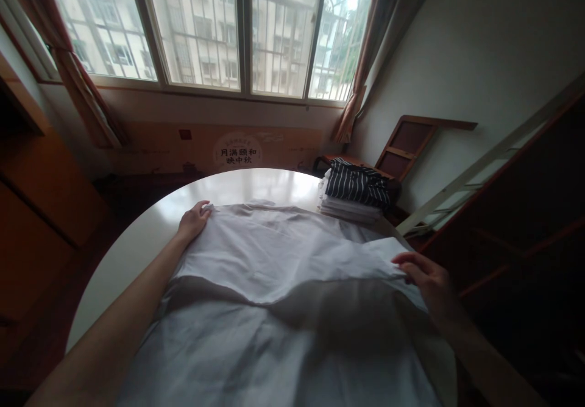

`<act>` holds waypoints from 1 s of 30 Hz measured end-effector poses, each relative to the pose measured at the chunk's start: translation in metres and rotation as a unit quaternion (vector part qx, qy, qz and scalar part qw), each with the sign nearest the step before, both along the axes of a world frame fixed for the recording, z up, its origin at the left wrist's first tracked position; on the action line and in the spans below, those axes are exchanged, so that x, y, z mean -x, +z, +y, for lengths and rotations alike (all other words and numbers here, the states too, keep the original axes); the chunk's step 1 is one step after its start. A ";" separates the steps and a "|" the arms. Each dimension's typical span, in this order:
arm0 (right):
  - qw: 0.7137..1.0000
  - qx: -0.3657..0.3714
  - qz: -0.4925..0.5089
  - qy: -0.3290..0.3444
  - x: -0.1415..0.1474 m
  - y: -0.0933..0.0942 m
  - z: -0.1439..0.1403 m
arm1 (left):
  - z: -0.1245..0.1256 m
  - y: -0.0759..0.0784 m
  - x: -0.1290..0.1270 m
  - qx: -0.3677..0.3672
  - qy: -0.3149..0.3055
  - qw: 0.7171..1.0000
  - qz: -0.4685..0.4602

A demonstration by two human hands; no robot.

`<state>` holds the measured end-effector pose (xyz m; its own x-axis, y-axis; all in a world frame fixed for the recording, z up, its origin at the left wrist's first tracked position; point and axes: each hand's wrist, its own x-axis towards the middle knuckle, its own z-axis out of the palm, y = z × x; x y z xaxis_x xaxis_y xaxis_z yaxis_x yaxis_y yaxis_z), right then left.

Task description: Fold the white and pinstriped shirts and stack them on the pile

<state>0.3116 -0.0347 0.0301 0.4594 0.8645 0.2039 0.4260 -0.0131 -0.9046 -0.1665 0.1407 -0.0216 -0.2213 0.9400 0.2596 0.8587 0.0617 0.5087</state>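
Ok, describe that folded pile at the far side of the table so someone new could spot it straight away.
Start from the round white table under the window. Go to its far right edge, beyond the pale cloth that the left hand and right hand grip. The folded pile sits there: a dark, white-striped garment on top of plain pale folded pieces, the only striped thing on the table.

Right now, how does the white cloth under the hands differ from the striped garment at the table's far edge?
The large white cloth lies spread open across the round white table; the dark garment with white stripes is folded small atop a stack. The white cloth is plain and is gripped by the left hand and right hand; the striped one lies untouched. Both rest on the table.
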 end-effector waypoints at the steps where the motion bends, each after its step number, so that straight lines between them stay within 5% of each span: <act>1: 0.999 -0.015 0.033 -0.029 -0.009 0.004 -0.009 | 0.000 0.000 0.000 0.000 0.000 1.000 0.001; 6: 0.995 -0.007 0.071 -0.066 -0.024 0.007 -0.046 | 0.000 0.000 0.000 0.002 0.003 1.000 0.020; 12: 0.996 0.088 0.029 0.002 -0.019 -0.024 -0.062 | -0.001 -0.003 -0.003 -0.023 -0.007 0.996 0.086; 17: 0.996 0.078 -0.009 -0.028 -0.017 -0.039 -0.061 | -0.015 -0.003 -0.001 -0.019 -0.057 0.987 0.147; 21: 0.996 0.069 -0.041 -0.030 -0.015 -0.037 -0.061 | -0.046 -0.002 0.012 0.019 -0.130 0.986 0.104; 30: 0.997 0.060 -0.030 -0.042 -0.017 -0.042 -0.062 | -0.160 -0.002 0.039 0.088 -0.206 0.968 0.117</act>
<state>0.3287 -0.0965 -0.0116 0.5208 0.8438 0.1299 0.4718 -0.1576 -0.8675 -0.2059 -0.0198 -0.0233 0.2267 0.9703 0.0848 0.9197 -0.2419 0.3092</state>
